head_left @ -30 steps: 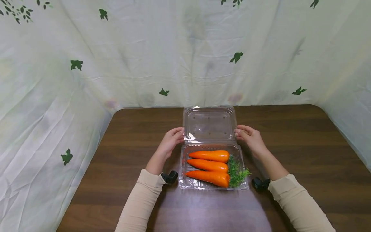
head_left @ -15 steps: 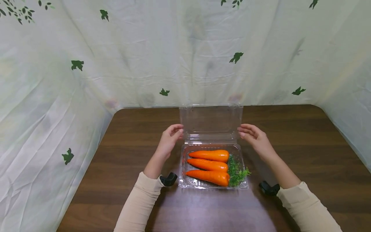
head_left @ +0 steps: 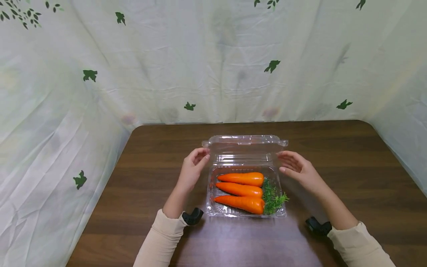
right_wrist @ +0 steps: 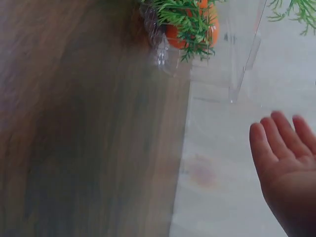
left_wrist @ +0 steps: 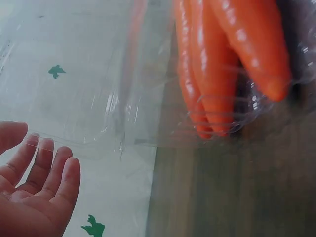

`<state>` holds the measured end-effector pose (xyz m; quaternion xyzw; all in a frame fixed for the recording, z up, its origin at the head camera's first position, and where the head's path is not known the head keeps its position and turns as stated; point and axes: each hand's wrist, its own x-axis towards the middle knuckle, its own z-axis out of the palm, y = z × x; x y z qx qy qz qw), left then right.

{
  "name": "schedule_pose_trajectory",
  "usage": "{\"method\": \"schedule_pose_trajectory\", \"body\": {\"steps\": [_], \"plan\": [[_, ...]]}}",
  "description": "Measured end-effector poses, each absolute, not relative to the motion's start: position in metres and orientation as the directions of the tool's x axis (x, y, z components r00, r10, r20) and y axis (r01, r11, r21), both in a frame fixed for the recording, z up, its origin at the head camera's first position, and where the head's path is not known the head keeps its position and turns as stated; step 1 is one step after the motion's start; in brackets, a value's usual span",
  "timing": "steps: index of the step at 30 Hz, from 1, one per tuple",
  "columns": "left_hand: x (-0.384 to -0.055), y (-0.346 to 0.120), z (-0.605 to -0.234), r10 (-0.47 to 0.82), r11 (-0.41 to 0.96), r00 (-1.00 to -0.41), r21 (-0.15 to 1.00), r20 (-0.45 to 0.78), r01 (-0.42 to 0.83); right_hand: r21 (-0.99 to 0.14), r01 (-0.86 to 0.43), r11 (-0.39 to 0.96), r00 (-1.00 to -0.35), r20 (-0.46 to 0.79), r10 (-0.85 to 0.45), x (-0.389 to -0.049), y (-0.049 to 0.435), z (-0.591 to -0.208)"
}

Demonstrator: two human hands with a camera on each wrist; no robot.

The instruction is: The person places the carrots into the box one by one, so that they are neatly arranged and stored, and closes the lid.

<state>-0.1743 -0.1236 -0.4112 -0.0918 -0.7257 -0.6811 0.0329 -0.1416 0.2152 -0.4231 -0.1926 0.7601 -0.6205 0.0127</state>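
Observation:
A clear plastic clamshell container stands on the table with three orange carrots lying side by side in its base. Their green leafy tops point right and overhang the rim. The hinged lid is raised and leans forward over the back of the base. My left hand is at the lid's left edge, fingers extended and fingertips right at the plastic in the left wrist view. Beside the lid's right edge, my right hand has its fingers extended, and nothing shows in its palm.
The brown wooden table extends to both sides of the container. Behind it hangs a pale curtain with green leaf prints. Each wrist carries a black camera close to the container's sides.
The lid has swung up from lying back and now tilts toward me. Both hands have shifted outward slightly and nearer to me, the right one more. The carrots have stayed put.

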Motion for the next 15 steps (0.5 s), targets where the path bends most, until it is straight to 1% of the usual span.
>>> {"method": "schedule_pose_trajectory", "body": {"steps": [4,7,11,15], "plan": [[-0.164,-0.123,-0.413,0.079,0.06,-0.982,0.983,0.169,0.174,-0.937,-0.299,0.181,-0.9,0.214,-0.379,-0.135,0.221,-0.424],[-0.157,-0.124,-0.414,0.081,0.073,-0.983,0.983,0.165,0.171,-0.936,-0.269,0.225,-0.897,0.159,-0.412,-0.129,0.224,-0.425],[-0.148,-0.126,-0.417,0.099,0.074,-0.981,0.982,0.165,0.172,-0.929,-0.231,0.29,-0.901,0.092,-0.424,-0.121,0.227,-0.426],[-0.14,-0.128,-0.419,0.12,0.076,-0.979,0.982,0.165,0.175,-0.92,-0.24,0.309,-0.894,0.085,-0.44,-0.115,0.227,-0.429]]}}
